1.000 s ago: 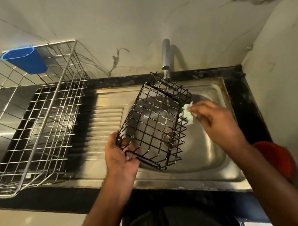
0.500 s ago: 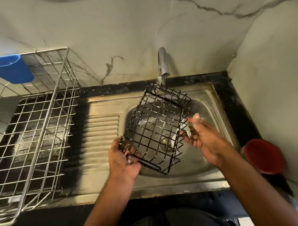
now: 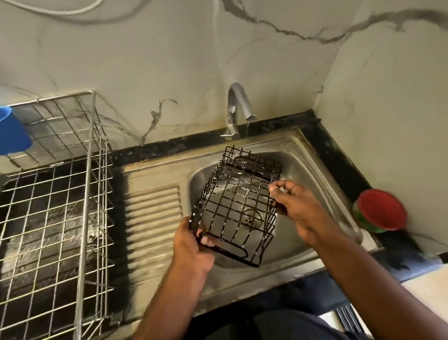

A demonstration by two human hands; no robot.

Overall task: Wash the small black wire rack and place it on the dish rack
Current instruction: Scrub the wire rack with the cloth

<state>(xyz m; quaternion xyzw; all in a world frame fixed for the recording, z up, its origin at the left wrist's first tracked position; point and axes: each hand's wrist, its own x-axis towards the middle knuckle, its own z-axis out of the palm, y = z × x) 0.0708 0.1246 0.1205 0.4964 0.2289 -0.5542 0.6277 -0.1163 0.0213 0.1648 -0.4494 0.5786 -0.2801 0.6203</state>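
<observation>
Small black wire rack [image 3: 237, 207] held tilted over the sink [image 3: 307, 161], centre of frame. Left hand [image 3: 193, 245], grip clenched on the rack's lower-left corner wire. Right hand [image 3: 296, 207] at the rack's right edge, fingers pinched on a wire there. Tap [image 3: 238, 105] above, thin stream running. Steel dish rack [image 3: 53, 216] on the worktop at frame left, well apart from the rack.

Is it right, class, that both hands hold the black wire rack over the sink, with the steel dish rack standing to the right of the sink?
Not quite. The head view shows the steel dish rack left of the sink, not right. Both the left hand and right hand hold the black wire rack.
</observation>
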